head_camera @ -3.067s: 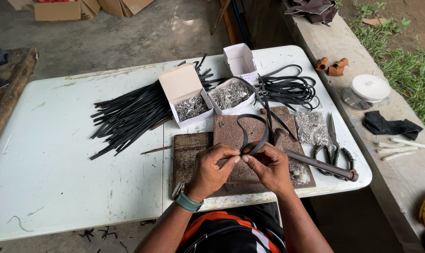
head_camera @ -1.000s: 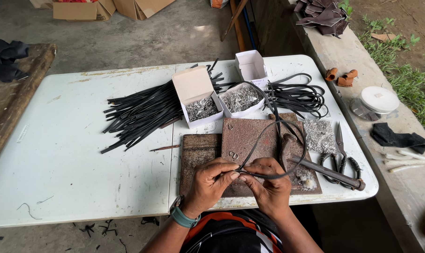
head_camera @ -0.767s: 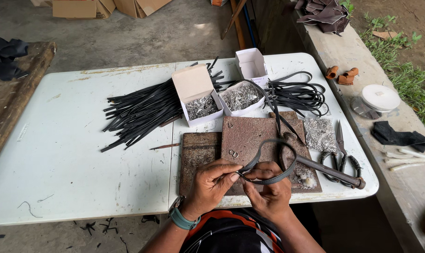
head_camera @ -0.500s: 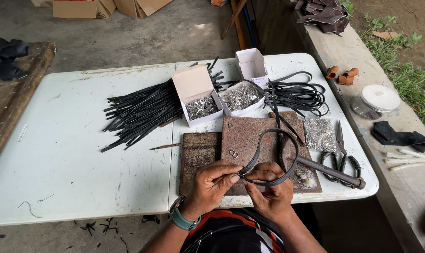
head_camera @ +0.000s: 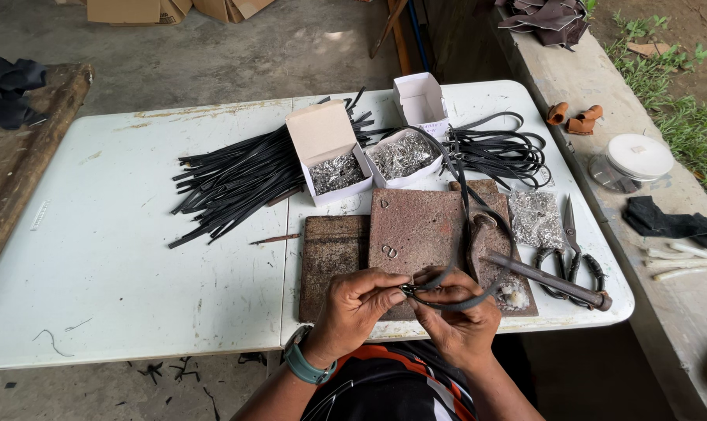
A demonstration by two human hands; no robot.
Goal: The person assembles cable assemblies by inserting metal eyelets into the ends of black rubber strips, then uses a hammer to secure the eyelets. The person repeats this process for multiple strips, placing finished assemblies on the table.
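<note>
Thin black leather strap (head_camera: pixel 478 290), looped over the rusty metal plate (head_camera: pixel 423 230) at the tabletop's (head_camera: pixel 119 265) near edge, small metal fitting at its end; left hand (head_camera: pixel 359 300) and right hand (head_camera: pixel 456 316) both pinch it. Many loose black strips (head_camera: pixel 236 175) look unworked.

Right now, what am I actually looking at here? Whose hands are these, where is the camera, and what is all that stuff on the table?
The camera sits on a person's head and looks down, so these are that person's own bare hands. The left hand, with a teal wristband, and the right hand pinch a black strip that curves into a loop, with a small metal piece between the fingertips. They work over a reddish slab on a white table. On the table lie a pile of black strips, open boxes of small silvery metal parts, a coil of black cord, scissors and a metal rod tool.
</note>
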